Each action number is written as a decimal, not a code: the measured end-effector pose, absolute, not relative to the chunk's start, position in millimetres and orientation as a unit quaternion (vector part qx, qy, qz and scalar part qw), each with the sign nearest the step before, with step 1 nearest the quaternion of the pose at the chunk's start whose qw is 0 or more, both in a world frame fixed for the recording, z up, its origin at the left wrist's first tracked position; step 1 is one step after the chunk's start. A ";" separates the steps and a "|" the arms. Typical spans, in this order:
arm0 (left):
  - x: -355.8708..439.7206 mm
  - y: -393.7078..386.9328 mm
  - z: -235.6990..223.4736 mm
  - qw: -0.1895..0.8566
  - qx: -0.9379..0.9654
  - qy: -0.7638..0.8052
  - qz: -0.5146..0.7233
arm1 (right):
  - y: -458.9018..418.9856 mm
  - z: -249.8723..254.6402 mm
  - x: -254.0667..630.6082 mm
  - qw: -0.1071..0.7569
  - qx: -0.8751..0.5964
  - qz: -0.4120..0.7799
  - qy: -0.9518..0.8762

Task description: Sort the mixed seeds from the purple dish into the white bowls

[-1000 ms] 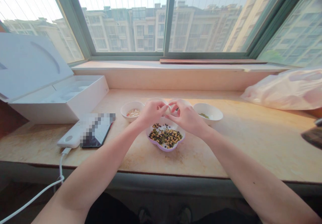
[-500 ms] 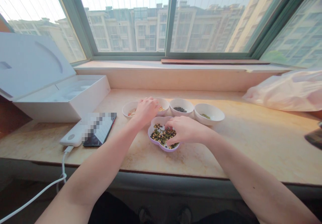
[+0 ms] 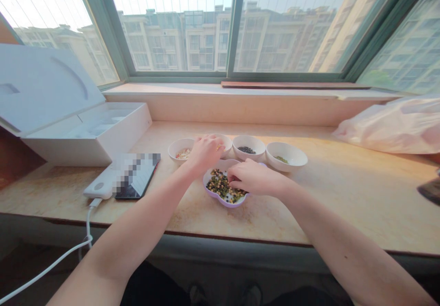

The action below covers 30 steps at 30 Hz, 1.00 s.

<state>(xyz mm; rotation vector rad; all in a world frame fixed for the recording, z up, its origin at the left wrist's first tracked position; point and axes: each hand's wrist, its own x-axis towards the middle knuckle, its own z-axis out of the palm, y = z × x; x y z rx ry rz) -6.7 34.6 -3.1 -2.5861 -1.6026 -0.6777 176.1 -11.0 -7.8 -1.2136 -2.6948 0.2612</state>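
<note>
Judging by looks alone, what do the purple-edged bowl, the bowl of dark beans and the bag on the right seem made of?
Purple-edged bowl: probably smooth plastic, given its lobed wall.
Bowl of dark beans: smooth white wall, perhaps ceramic or plastic.
Bag: likely thin plastic, crinkled and translucent.

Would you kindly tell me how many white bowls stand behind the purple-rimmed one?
4, left to right: far-left bowl; second bowl, partly hidden by the left hand; third bowl; far-right bowl. No others appear hidden.
</note>
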 end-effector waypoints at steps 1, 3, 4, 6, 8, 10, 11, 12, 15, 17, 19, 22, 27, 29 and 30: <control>-6.9 34.7 -3.3 0.012 -0.830 -0.513 -0.219 | -10.9 -7.9 176.1 0.075 -0.405 0.088 -0.907; -7.6 34.8 -3.8 0.012 -0.832 -0.508 -0.221 | -11.2 -6.1 176.2 0.045 -0.399 0.093 -0.911; -8.0 34.8 -4.0 0.013 -0.834 -0.505 -0.222 | -11.5 -4.8 176.3 0.047 -0.399 0.094 -0.911; -9.0 34.8 -4.3 0.015 -0.836 -0.500 -0.224 | -11.6 -2.9 177.3 0.062 -0.398 0.102 -0.910; -9.8 34.7 -4.6 0.016 -0.839 -0.496 -0.226 | -10.6 -3.2 179.0 0.087 -0.395 0.119 -0.907; -10.4 34.9 -4.7 0.015 -0.840 -0.492 -0.227 | -8.7 -5.5 181.1 0.118 -0.391 0.142 -0.902; -10.6 35.0 -4.9 0.015 -0.841 -0.491 -0.227 | -7.5 -6.9 182.1 0.132 -0.388 0.152 -0.899; -10.7 35.2 -5.0 0.014 -0.842 -0.489 -0.228 | -6.4 -8.2 182.8 0.143 -0.385 0.160 -0.898; -10.5 35.5 -5.8 0.012 -0.842 -0.487 -0.231 | -4.6 -9.0 183.9 0.152 -0.378 0.167 -0.898; -10.2 35.1 -6.2 0.008 -0.842 -0.486 -0.234 | -5.1 -6.7 184.0 0.140 -0.381 0.163 -0.899; -10.0 34.4 -5.9 0.003 -0.842 -0.485 -0.237 | -6.5 -3.5 184.0 0.126 -0.384 0.159 -0.901; -10.7 33.3 -4.2 -0.005 -0.839 -0.486 -0.245 | -8.0 -0.4 184.5 0.135 -0.377 0.172 -0.900; -13.1 32.9 -2.3 -0.024 -0.830 -0.489 -0.268 | -5.2 -0.9 186.4 0.176 -0.377 0.192 -0.889; -13.3 32.2 -2.3 -0.040 -0.830 -0.481 -0.277 | -2.5 0.2 188.3 0.180 -0.384 0.190 -0.885; -13.1 31.2 -2.1 -0.049 -0.831 -0.476 -0.283 | -0.9 1.6 190.2 0.183 -0.391 0.185 -0.883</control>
